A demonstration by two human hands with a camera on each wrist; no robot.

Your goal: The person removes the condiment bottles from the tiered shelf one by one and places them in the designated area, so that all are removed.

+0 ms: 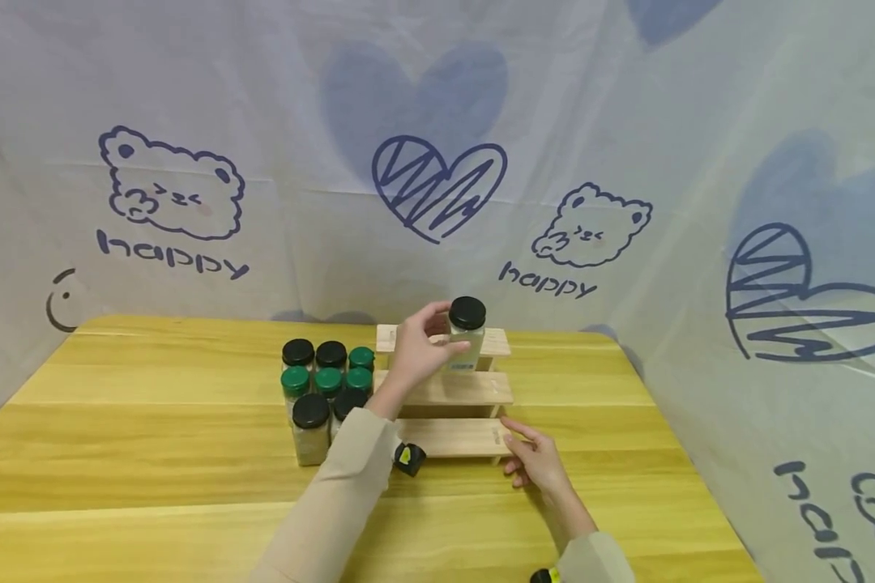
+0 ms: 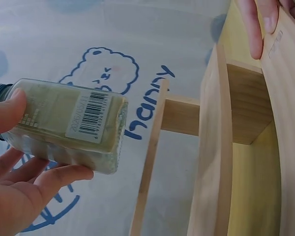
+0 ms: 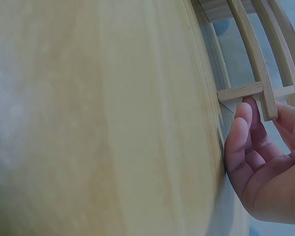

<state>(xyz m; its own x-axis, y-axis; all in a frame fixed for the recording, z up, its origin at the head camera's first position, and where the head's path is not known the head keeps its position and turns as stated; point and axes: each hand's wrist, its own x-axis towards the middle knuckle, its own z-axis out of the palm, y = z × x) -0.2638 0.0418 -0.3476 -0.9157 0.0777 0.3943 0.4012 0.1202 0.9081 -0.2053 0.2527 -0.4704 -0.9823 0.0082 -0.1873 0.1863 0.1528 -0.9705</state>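
My left hand (image 1: 417, 350) holds a square glass spice jar (image 1: 467, 314) with a black lid, raised over the top tier of a three-tier wooden rack (image 1: 448, 437). In the left wrist view the jar (image 2: 64, 118) lies sideways across the frame, pale contents and a barcode label showing, thumb on one side and fingers on the other. My right hand (image 1: 538, 463) grips the right end of the rack's lowest tier. From the right wrist view, curled fingers (image 3: 238, 135) reach under that board's end, with the rest of the hand on its other side.
Left of the rack stands a tight group of several spice jars (image 1: 311, 433), some with black lids and some with green. The wooden table (image 1: 153, 453) runs back to a white cloth (image 1: 299, 121) printed with hearts and bears. My left forearm passes in front of some jars.
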